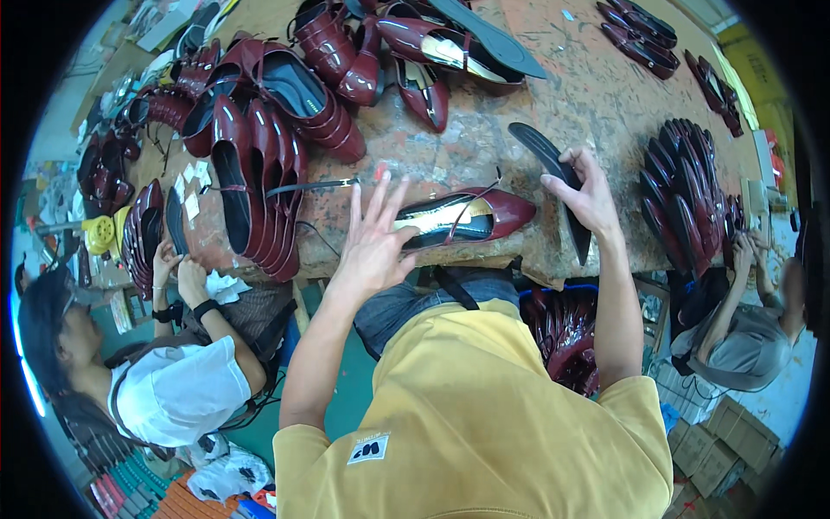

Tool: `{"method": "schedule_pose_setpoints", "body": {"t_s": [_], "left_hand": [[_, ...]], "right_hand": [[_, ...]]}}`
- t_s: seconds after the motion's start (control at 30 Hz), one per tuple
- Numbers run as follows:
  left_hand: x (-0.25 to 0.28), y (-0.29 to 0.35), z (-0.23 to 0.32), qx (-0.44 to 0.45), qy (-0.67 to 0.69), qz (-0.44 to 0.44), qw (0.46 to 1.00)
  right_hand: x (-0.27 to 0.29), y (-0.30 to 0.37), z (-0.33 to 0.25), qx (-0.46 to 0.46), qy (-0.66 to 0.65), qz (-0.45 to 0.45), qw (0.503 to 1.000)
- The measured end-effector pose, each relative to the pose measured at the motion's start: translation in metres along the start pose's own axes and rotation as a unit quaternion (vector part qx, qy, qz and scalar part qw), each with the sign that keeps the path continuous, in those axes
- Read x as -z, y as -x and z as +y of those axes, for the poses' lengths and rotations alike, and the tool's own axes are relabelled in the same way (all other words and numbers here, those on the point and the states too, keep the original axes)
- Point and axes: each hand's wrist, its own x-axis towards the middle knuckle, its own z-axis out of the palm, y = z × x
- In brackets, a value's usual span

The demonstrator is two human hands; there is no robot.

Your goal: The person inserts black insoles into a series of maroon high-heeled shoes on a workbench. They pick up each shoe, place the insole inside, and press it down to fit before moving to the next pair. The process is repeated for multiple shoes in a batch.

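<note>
A glossy burgundy pointed shoe lies on its sole near the table's front edge, toe to the right. Its inside shows a gold lining, and a thin strap crosses its opening. At the heel end, my left hand is open with fingers spread, its thumb side touching or just over the shoe. Right of the toe, my right hand is closed on a long black insole, pinched between thumb and fingers. The insole stands tilted, and part of it is hidden behind the hand.
Nested burgundy shoes lie left of my left hand, with more shoes at the back. Another stack stands at right. A person in white works at left, another in grey at right. Shoes fill a container below the table edge.
</note>
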Motion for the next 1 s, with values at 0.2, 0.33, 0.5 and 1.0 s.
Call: {"method": "schedule_pose_setpoints", "body": {"t_s": [0.2, 0.33, 0.5, 1.0], "left_hand": [[-0.021, 0.008, 0.041, -0.084, 0.025, -0.010, 0.996], [-0.034, 0.048, 0.032, -0.077, 0.016, 0.034, 0.996], [-0.037, 0.057, 0.025, 0.129, 0.124, 0.260, 0.949], [-0.006, 0.024, 0.007, 0.011, -0.017, 0.056, 0.998]], "right_hand": [[-0.019, 0.009, -0.004, 0.026, -0.044, -0.073, 0.996], [-0.047, 0.011, -0.054, 0.202, 0.117, -0.206, 0.950], [-0.112, 0.007, -0.062, 0.280, 0.203, -0.264, 0.900], [-0.147, 0.005, -0.062, 0.359, 0.315, -0.279, 0.833]]}}
